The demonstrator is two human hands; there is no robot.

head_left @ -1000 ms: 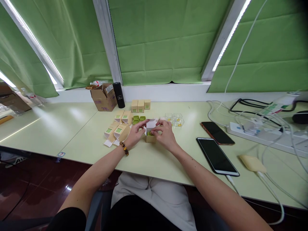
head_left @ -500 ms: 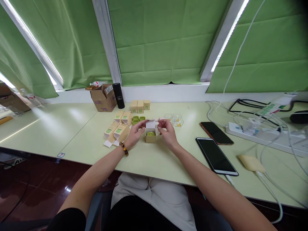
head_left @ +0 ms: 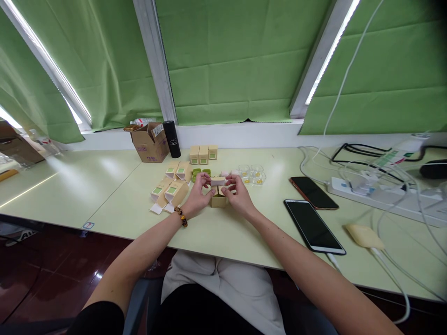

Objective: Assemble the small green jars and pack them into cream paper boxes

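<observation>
A small tan cardboard box [head_left: 218,202] stands upright on the table in front of me, its lid flap tilted forward over the opening. Through the gap between the flaps a bit of something green shows inside. On the box's left side, my left hand [head_left: 197,199] grips a side flap and the lid edge with thumb and fingers. My right hand [head_left: 240,197] does the same on the right side. Just behind my left fingers are several green containers [head_left: 197,173]. Clear plastic cups [head_left: 257,174] with yellow bits in them sit beyond my right hand.
Several tan boxes with open flaps [head_left: 176,191] lie left of my hands. Closed boxes [head_left: 204,153] stand at the back, near a black bottle [head_left: 172,139] and a brown carton [head_left: 150,143]. Phones [head_left: 314,227], a power strip [head_left: 384,197] and cables occupy the right.
The lid flap, which stood up with its white inside showing, has come forward and down over the box. Both thumbs have moved inward over the opening, covering most of the green thing inside.
</observation>
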